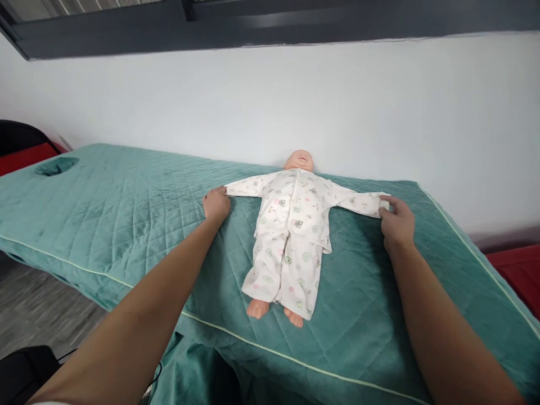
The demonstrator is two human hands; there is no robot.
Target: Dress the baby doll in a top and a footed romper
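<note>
A baby doll (pixel 298 160) lies on its back on a green quilted massage table (pixel 126 208), dressed in a white patterned shirt (pixel 295 205) and matching trousers (pixel 284 270), arms spread wide. My left hand (pixel 216 203) is closed on the end of the doll's sleeve on the left side. My right hand (pixel 396 220) pinches the cuff of the other sleeve (pixel 367 203) on the right. The doll's bare feet (pixel 274 312) point toward me.
A white wall runs right behind the table, under a dark window frame (pixel 253 22). The table has a face hole (pixel 57 166) at its far left end. Red padded furniture (pixel 517 275) stands at right, and more at far left. Grey floor lies at lower left.
</note>
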